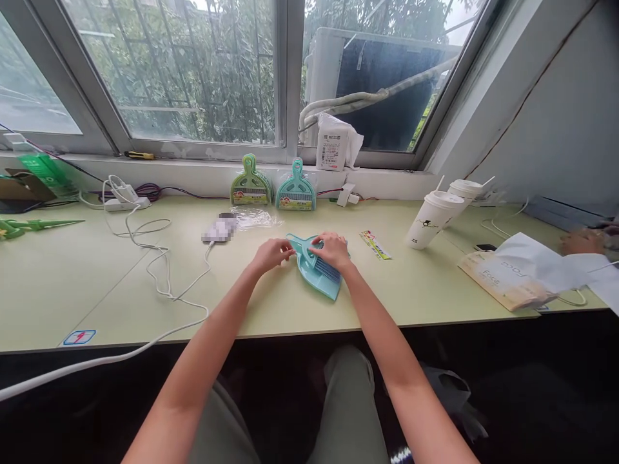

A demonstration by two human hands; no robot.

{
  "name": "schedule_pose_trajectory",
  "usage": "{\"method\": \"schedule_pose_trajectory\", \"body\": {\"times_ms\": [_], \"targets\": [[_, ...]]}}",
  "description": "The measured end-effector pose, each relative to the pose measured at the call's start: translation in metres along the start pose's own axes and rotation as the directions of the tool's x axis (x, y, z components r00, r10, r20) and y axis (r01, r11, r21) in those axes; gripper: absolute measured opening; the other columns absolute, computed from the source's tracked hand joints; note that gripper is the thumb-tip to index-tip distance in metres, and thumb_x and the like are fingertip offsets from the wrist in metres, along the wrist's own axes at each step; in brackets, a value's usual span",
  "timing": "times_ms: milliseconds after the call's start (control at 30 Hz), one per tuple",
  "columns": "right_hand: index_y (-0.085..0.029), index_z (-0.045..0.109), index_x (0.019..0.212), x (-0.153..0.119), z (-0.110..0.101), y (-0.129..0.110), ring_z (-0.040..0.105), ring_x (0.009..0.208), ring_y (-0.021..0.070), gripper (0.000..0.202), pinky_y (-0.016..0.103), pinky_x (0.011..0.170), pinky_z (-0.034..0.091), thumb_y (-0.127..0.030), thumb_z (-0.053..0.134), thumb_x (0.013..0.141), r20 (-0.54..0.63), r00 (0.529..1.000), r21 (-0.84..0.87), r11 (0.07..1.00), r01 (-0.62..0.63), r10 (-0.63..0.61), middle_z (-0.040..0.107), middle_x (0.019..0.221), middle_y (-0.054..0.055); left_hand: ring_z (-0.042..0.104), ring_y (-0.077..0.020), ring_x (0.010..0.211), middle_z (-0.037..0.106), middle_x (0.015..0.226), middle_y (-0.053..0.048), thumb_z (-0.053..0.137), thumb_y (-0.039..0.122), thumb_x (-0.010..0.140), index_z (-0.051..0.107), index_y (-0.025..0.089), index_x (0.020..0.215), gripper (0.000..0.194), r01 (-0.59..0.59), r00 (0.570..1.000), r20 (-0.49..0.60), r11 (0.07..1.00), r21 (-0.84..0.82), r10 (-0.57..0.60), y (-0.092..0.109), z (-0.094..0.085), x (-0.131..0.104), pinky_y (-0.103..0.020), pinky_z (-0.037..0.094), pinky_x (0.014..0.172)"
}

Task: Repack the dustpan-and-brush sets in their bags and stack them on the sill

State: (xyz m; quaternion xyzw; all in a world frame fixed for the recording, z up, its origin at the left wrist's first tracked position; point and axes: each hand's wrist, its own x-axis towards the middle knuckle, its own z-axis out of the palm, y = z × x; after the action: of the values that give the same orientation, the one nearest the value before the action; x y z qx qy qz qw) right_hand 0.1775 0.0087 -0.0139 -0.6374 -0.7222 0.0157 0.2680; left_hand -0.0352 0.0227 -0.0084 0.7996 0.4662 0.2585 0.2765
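A light-blue dustpan [318,281] lies at an angle on the table in front of me, its handle pointing away to the left. On top of it sits a matching small hand brush [323,265] with bluish bristles. My left hand [271,254] is closed in a pinch at the left edge of the dustpan, near its handle. From the right, my right hand [333,249] curls over the brush, fingers closed on its handle and covering part of it. A printed label card [374,245] lies to the right of the set.
Packaged green [250,183] and blue [296,187] dustpan sets lean against the sill. Clear plastic wrap [254,218] and a blurred phone [220,228] on a white cable lie left. Paper cups [432,220] and a paper bag [507,277] stand right, near another person's hand [583,242].
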Motion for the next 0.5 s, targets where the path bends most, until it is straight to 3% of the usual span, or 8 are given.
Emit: {"method": "schedule_pose_trajectory", "body": {"times_ms": [100, 167, 233, 500], "targets": [[-0.024, 0.069, 0.082, -0.001, -0.002, -0.001, 0.054, 0.102, 0.0223, 0.016, 0.034, 0.089, 0.032, -0.039, 0.07, 0.075, 0.036, 0.999, 0.017, 0.999, 0.03, -0.03, 0.068, 0.099, 0.004, 0.058, -0.0272, 0.096, 0.066, 0.092, -0.007, 0.07, 0.036, 0.072, 0.065, 0.022, 0.094, 0.027, -0.08, 0.963, -0.233, 0.968, 0.237, 0.136, 0.001, -0.007, -0.002, -0.036, 0.043, 0.083], [-0.024, 0.068, 0.079, -0.002, -0.004, -0.002, 0.056, 0.1, 0.022, 0.017, 0.033, 0.088, 0.033, -0.04, 0.072, 0.074, 0.073, 0.996, 0.044, 0.998, 0.052, -0.055, 0.069, 0.097, 0.003, 0.052, -0.029, 0.11, 0.061, 0.112, -0.007, 0.076, 0.032, 0.067, 0.06, 0.024, 0.109, 0.045, -0.161, 0.951, -0.213, 0.949, 0.27, 0.222, -0.002, -0.009, -0.002, -0.037, 0.042, 0.09], [-0.024, 0.068, 0.078, -0.002, -0.005, -0.003, 0.057, 0.099, 0.0215, 0.019, 0.032, 0.087, 0.034, -0.042, 0.072, 0.074, 0.104, 0.992, 0.065, 0.996, 0.06, -0.066, 0.069, 0.095, 0.002, 0.053, -0.0279, 0.109, 0.056, 0.123, -0.007, 0.076, 0.026, 0.067, 0.055, 0.025, 0.118, 0.054, -0.199, 0.961, -0.138, 0.948, 0.249, 0.238, -0.005, -0.007, -0.002, -0.036, 0.043, 0.09], [-0.026, 0.07, 0.074, -0.003, -0.01, -0.001, 0.059, 0.087, 0.0173, 0.02, 0.027, 0.075, 0.039, -0.045, 0.072, 0.074, 0.151, 0.983, 0.148, 0.986, 0.081, -0.103, 0.069, 0.09, -0.001, 0.062, -0.0251, 0.095, 0.055, 0.118, -0.009, 0.067, 0.023, 0.078, 0.054, 0.025, 0.119, 0.042, -0.126, 0.98, -0.101, 0.927, 0.353, 0.172, -0.007, 0.004, -0.001, -0.032, 0.046, 0.079]]}}
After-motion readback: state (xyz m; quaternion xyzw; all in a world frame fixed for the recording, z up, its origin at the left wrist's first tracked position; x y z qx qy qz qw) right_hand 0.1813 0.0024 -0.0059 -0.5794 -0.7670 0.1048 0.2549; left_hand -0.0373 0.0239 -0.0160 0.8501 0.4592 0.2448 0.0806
